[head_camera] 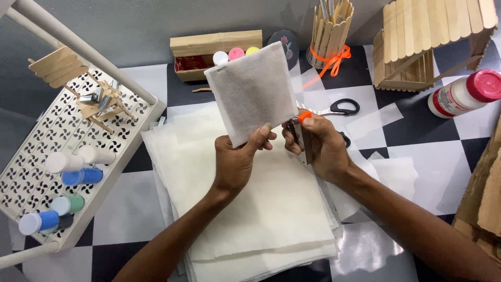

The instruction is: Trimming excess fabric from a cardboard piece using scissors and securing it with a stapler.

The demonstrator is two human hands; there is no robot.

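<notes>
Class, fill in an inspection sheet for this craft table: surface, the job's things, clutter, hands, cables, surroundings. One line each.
Surface: checkered black-and-white table.
Job's things: folded white sheet held up; small stapler with an orange tip at its lower right corner; stack of white sheets beneath.
Clutter: scissors, glue bottle, loose sheet scraps, paint bottles by a stick box.
Hands: left hand pinches the sheet's lower edge; right hand grips the stapler.
Cables: nothing seen.
Surroundings: white rack with paint bottles and a stick model; stick cup with an orange ribbon; stick house; cardboard at right.
</notes>
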